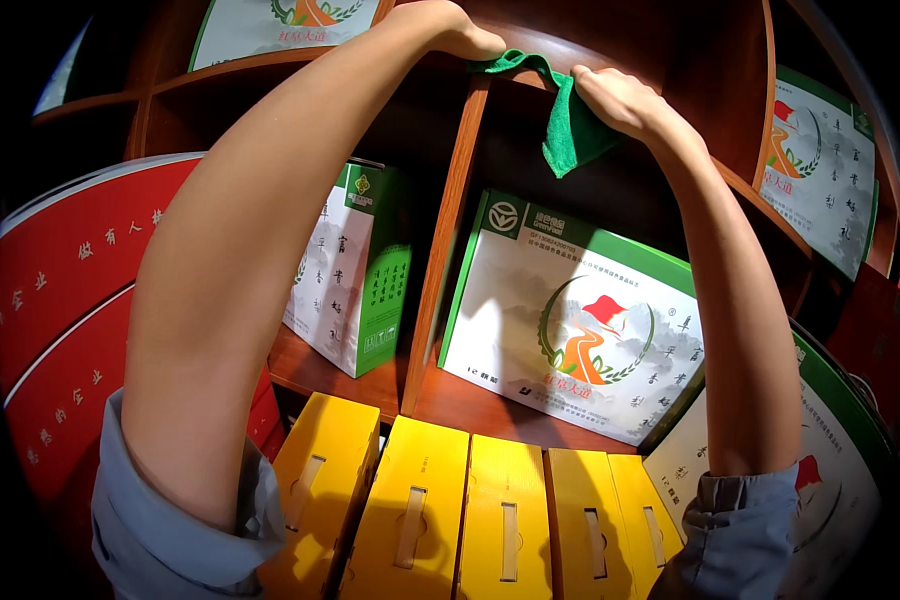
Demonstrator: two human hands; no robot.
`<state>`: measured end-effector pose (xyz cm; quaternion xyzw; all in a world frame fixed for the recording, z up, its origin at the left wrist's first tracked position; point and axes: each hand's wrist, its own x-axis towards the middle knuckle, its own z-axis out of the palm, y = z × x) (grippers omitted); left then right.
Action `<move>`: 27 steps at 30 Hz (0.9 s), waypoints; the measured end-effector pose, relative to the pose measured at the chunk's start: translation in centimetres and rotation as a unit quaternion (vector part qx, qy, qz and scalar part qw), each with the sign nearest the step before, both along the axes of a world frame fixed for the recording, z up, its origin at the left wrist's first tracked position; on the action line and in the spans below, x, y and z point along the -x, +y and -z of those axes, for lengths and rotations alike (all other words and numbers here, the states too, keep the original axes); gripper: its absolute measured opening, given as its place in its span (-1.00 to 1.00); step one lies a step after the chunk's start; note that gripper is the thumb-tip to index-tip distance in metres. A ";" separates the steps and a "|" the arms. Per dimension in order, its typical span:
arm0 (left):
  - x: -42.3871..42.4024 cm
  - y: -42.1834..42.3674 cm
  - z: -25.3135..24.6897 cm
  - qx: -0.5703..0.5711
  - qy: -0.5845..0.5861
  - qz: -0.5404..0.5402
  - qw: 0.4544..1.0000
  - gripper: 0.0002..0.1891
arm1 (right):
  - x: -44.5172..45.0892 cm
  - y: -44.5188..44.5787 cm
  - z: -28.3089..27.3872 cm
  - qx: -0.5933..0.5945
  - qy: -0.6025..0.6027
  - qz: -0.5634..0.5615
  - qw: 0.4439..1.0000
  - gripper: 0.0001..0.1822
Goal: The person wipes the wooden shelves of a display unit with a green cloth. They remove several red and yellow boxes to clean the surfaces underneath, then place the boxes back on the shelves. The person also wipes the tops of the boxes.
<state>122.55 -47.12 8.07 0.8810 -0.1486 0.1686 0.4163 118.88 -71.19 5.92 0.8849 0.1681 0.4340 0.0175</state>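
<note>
A green cloth (pixel 562 127) is stretched between my two hands at the front edge of a wooden shelf board (pixel 562 54). My left hand (pixel 474 36) is at the top of the view, its fingers mostly hidden, resting on the shelf by the cloth's left end. My right hand (pixel 616 96) grips the cloth's other side, and a corner of it hangs down below the board. Under the cloth, a white and green carton (pixel 517 300) leans inside a shelf compartment, right of an upright wooden divider (pixel 447 240).
Yellow cartons (pixel 427 480) with handle slots stand in a row below. Another white and green carton (pixel 379 300) is in the left compartment. Red boxes or panels (pixel 67 300) are at the left. More white cartons (pixel 817 165) stand at the right and upper left.
</note>
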 end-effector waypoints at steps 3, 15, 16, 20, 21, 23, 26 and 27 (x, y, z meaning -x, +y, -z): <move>1.3 1.3 1.8 -0.180 -0.128 0.004 0.975 -0.76 | 2.2 1.7 1.3 -0.030 0.027 0.062 0.997 -0.29; 0.6 0.9 1.4 -0.265 -0.150 -0.036 0.952 -0.65 | 3.5 1.0 2.5 -0.019 -0.019 0.054 0.998 -0.31; 0.7 1.0 1.5 -0.260 -0.141 -0.042 0.954 -0.65 | 3.4 1.0 2.6 -0.025 -0.014 0.048 0.998 -0.31; 1.9 -0.1 1.7 -0.255 -0.134 -0.081 0.954 -0.62 | 2.8 -0.3 2.1 -0.012 -0.005 0.040 0.999 -0.31; 3.2 -0.6 1.8 -0.258 -0.123 -0.075 0.955 -0.60 | 3.0 -0.6 1.9 -0.012 0.007 0.030 0.999 -0.30; 3.9 -1.1 2.0 -0.265 -0.121 -0.120 0.949 -0.57 | 3.5 -1.2 1.5 -0.011 0.031 0.010 0.999 -0.29; 5.1 -2.5 1.8 -0.310 -0.103 -0.168 0.930 -0.51 | 4.2 -2.5 1.1 0.003 0.056 0.047 0.997 -0.35; 5.6 -3.9 1.9 -0.321 -0.098 -0.179 0.925 -0.49 | 4.3 -3.4 0.9 0.002 0.057 0.054 0.997 -0.36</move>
